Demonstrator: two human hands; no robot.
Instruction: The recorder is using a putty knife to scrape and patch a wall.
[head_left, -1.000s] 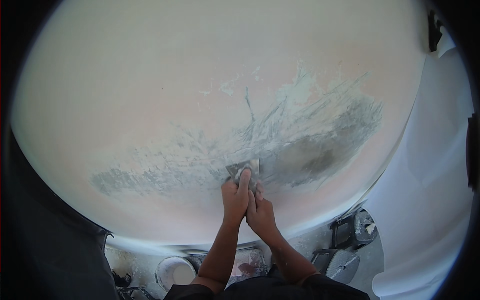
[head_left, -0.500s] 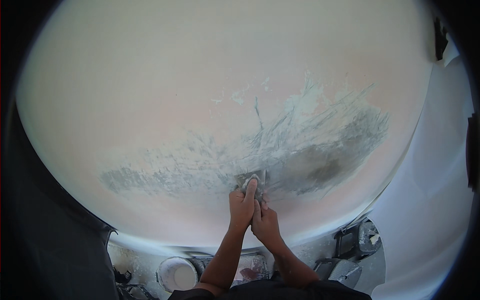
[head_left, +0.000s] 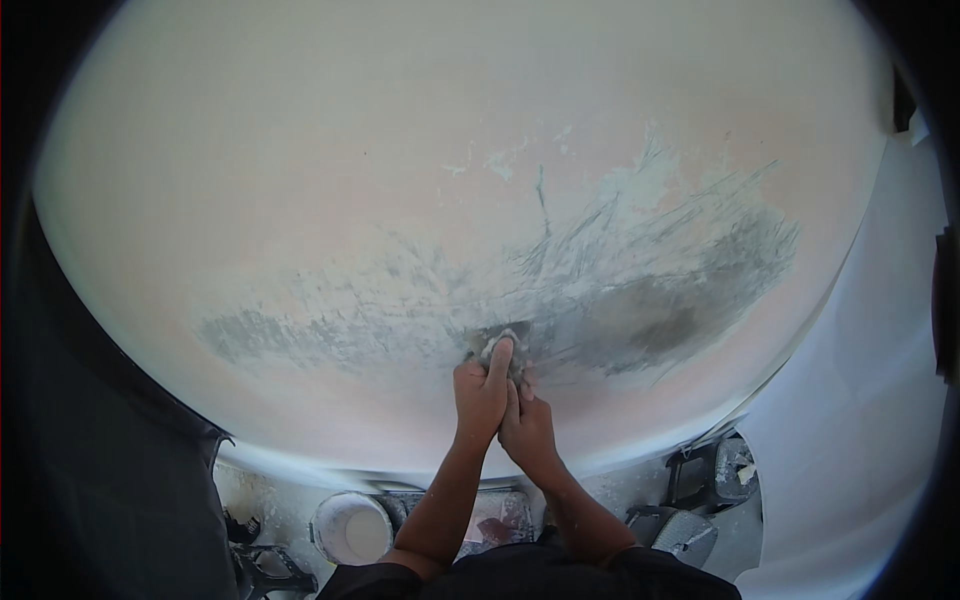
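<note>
Both my hands hold a small flat scraper (head_left: 497, 343) pressed against a pale pinkish wall (head_left: 330, 170). My left hand (head_left: 480, 393) wraps its handle with the index finger stretched along the blade. My right hand (head_left: 527, 430) sits just below and to the right, fingers closed against the left hand and the handle. The blade rests on a scraped patch (head_left: 620, 300) of grey and white where the paint has come off, which spreads left and right of the hands.
A white bucket (head_left: 350, 528) stands on the dusty floor below the wall. Dark bags or boxes (head_left: 705, 478) lie at the lower right. A white wall (head_left: 860, 400) runs along the right. A dark panel (head_left: 110, 480) fills the lower left.
The hands and the scraper have stayed together on the same spot of the scraped patch; the view has shifted slightly, so the patch sits a little further right and lower.
</note>
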